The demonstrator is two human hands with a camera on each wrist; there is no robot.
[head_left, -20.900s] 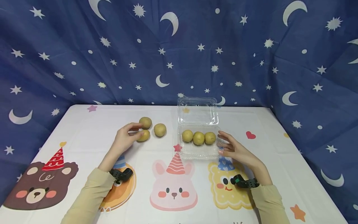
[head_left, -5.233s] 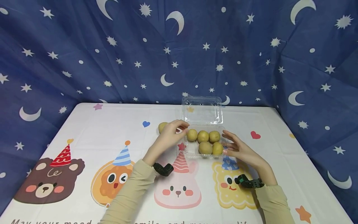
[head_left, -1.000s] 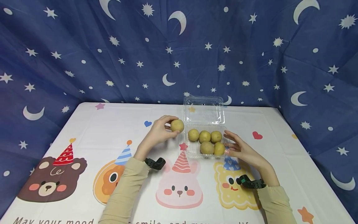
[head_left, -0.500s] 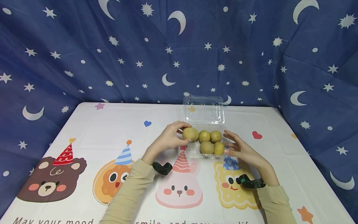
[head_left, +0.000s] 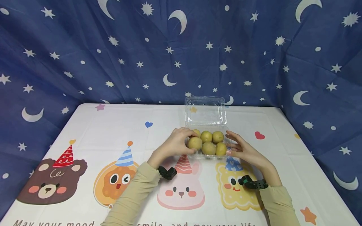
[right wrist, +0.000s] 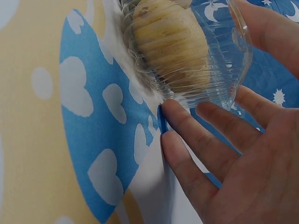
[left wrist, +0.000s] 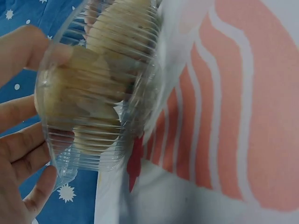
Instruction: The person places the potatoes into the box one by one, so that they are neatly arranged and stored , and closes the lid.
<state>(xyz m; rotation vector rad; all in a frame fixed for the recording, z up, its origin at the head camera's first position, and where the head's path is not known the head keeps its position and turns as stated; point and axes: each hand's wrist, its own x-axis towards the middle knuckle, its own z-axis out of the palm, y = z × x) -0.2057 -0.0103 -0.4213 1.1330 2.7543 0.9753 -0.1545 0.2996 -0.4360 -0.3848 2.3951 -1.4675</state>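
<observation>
A clear plastic clamshell box (head_left: 206, 156) stands near the middle of the cloth, its lid (head_left: 205, 110) tipped back behind it. Several yellowish potatoes (head_left: 206, 136) lie in it in two rows. With thumb and fingers, my left hand (head_left: 176, 144) holds a potato (head_left: 195, 143) at the box's front left; whether it rests on the bottom is unclear. In the left wrist view this potato (left wrist: 74, 88) shows through the ribbed wall. My right hand (head_left: 244, 150) touches the box's right wall with slightly bent fingers; its fingertips (right wrist: 173, 109) meet the wall's lower edge.
A white tablecloth (head_left: 121, 122) with printed cartoon animals covers the table. Behind hangs a blue curtain (head_left: 152, 62) with moons and stars. Black wrist cameras sit on both wrists, the left one (head_left: 167, 172) close to the cloth.
The left hand has carried the potato right from beside the box into its front left corner. Earlier, front-row potatoes were added to the back three. The right hand has stayed at the box's right side.
</observation>
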